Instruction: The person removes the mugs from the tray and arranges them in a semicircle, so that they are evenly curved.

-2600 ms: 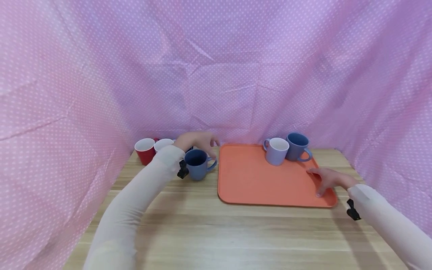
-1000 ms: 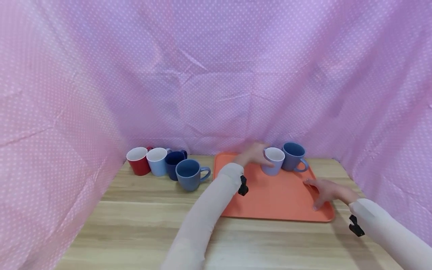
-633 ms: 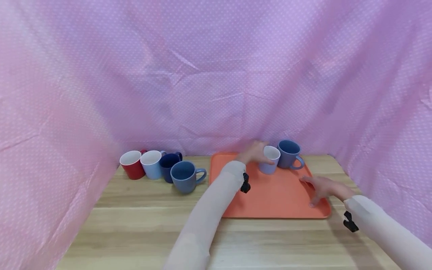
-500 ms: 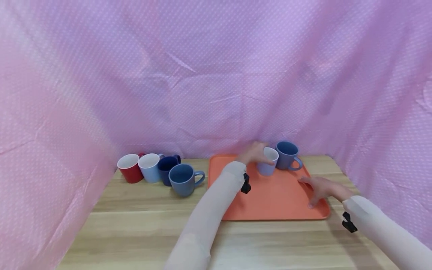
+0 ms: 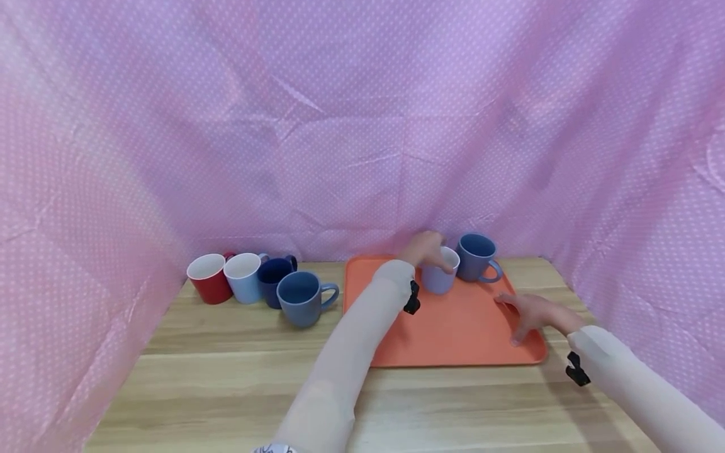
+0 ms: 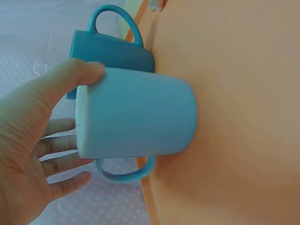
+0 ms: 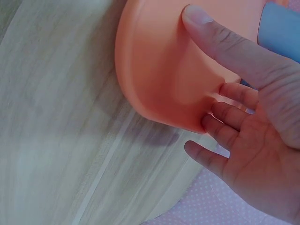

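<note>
My left hand [image 5: 425, 248] grips a lilac mug [image 5: 437, 280] at its rim on the orange tray [image 5: 447, 343]. In the left wrist view the thumb lies on the mug's near side and the other fingers reach behind it, partly hidden. The mug is upright, its handle [image 6: 126, 177] pointing away from a grey-blue mug [image 5: 476, 258] close beside it. At the tray's right side rests my right hand [image 5: 532, 313], fingers spread. The right wrist view has its thumb on the tray's surface and fingertips touching the edge.
Left of the tray stand a red mug [image 5: 211, 286], a light blue mug [image 5: 243, 283], a dark blue mug [image 5: 270, 286] and another grey-blue mug [image 5: 300, 305] on the wooden table [image 5: 238, 390]. A pink dotted cloth [image 5: 362, 138] hangs around the back and sides.
My left hand has come from above the left-hand mugs to the lilac mug, which has shifted slightly from the grey-blue one. The right hand stays at the tray. The view has drifted.
</note>
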`<control>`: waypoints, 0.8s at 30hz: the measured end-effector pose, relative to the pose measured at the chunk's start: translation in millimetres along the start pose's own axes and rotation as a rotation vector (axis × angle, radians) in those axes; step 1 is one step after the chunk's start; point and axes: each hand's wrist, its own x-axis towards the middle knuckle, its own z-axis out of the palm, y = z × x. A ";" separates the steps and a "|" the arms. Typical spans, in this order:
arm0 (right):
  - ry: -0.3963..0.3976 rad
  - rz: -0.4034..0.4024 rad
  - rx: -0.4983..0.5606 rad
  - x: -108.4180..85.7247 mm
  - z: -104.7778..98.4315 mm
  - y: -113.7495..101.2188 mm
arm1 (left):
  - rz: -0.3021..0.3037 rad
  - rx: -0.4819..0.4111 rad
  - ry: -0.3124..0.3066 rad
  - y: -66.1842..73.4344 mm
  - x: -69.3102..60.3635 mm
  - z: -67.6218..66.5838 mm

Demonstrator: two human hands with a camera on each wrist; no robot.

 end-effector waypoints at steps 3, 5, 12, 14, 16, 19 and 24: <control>-0.010 0.010 0.005 0.4 -2.8 -0.3 | -0.016 -0.004 -0.073 2.3 -3.8 -8.1; -0.013 0.005 0.009 0.9 -4.2 0.3 | -0.019 -0.009 -0.128 4.1 -6.3 -14.2; -0.011 -0.007 0.029 1.2 -4.6 0.9 | 0.038 0.047 -0.299 8.5 -19.7 -29.6; -0.021 0.002 0.039 0.8 -3.0 0.4 | 0.059 0.088 -0.336 8.6 -24.7 -30.1; -0.028 0.006 0.039 0.6 -0.9 0.0 | 0.072 0.096 -0.372 8.6 -30.2 -29.4; -0.035 0.007 0.023 0.2 1.2 -1.1 | 0.082 0.087 -0.409 9.1 -38.9 -28.0; -0.044 0.006 0.015 0.3 -3.2 -2.9 | 0.114 0.070 -0.443 10.3 -50.0 -28.4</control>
